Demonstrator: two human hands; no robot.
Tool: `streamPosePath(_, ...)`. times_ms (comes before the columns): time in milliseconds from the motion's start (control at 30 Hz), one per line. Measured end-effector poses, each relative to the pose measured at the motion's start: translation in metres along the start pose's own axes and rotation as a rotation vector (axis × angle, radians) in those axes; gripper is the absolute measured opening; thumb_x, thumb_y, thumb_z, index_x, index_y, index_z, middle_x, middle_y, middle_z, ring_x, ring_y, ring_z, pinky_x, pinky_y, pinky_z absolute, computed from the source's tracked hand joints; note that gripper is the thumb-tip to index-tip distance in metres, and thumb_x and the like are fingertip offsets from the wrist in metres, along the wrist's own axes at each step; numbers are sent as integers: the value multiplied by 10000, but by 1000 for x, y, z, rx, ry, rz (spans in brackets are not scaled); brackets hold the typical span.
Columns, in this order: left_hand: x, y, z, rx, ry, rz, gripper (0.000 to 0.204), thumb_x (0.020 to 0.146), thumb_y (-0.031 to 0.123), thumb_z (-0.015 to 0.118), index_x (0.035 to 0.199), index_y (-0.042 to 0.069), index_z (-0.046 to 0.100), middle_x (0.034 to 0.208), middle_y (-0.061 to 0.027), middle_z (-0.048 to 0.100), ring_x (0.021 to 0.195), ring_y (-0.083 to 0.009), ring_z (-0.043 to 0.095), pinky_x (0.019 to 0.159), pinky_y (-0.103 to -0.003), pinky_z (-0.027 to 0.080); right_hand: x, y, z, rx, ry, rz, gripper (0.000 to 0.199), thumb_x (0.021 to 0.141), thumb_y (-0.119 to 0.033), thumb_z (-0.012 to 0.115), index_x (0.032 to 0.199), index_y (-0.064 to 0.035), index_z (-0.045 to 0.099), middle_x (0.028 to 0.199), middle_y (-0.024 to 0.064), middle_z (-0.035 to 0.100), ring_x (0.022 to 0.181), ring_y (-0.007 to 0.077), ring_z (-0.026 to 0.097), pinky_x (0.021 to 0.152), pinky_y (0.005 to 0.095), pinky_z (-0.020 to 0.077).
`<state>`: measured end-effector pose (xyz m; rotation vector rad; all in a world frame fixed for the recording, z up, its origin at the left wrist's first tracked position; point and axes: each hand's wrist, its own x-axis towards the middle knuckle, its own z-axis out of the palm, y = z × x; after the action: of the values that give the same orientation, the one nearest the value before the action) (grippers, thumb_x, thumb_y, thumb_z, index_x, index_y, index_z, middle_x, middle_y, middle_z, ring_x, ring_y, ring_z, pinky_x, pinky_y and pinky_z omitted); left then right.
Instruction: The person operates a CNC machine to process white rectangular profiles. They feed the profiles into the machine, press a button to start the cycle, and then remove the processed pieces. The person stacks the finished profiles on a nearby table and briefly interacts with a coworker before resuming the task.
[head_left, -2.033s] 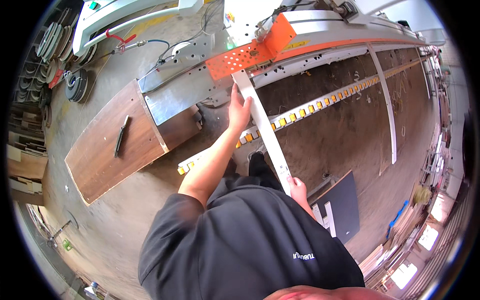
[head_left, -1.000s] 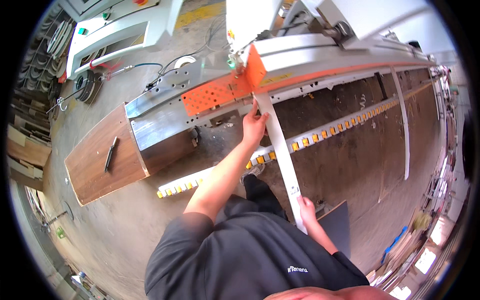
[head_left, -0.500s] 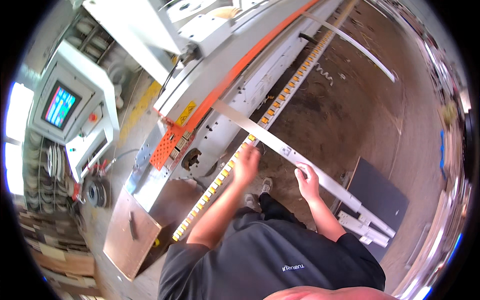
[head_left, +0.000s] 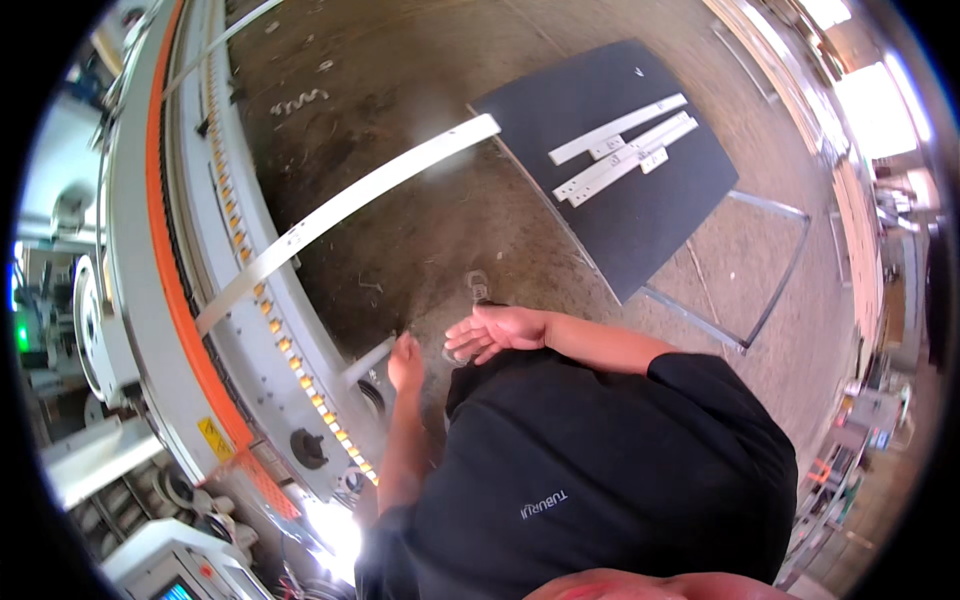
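My left hand is near the machine's side, next to a pale grey bar; its fingers are small and smeared, so its grip is unclear. My right hand is open in front of my body, palm showing and fingers spread, with nothing in it. Beyond both hands, a long white strip reaches from the machine's orange edge across the row of yellow-and-white rollers and out over the floor. Neither hand touches this strip.
A dark-topped table at the far right bears several short white strips. Its metal frame juts out to the right. The long machine with an orange rail lines the left side. A control panel is at lower left.
The view has swung to the right, bringing the dark table fully into sight. My right hand has drawn away from the long strip, and both hands are now lower, close to my body.
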<state>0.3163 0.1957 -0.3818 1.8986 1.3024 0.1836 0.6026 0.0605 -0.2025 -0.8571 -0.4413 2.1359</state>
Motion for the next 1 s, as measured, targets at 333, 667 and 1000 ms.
streamPosePath(333,2,39,63,172,-383,-20,391,982,385,684,1305,171,732,1129,-131,803,1061,-345,768,918,-457,596,-114,50,-211,-854,1058,92,420,927,-480,750,1184,-150,788,1156,92,802,1072,261,761,937,401,583)
streamPosePath(667,23,224,210,70,-802,-290,392,996,246,719,1357,97,688,1116,-104,799,1013,-260,777,918,-390,602,-162,8,-553,-1355,1065,534,423,855,-305,749,1240,-130,722,1259,131,706,1261,336,629,1091,490,504)
streamPosePath(1000,8,238,257,149,-804,-530,409,1008,267,721,1371,85,670,1191,-122,787,1093,-263,769,959,-386,594,-131,2,-747,-2115,804,532,550,1064,-181,514,1610,-178,443,1638,18,448,1560,243,361,1319,572,218)
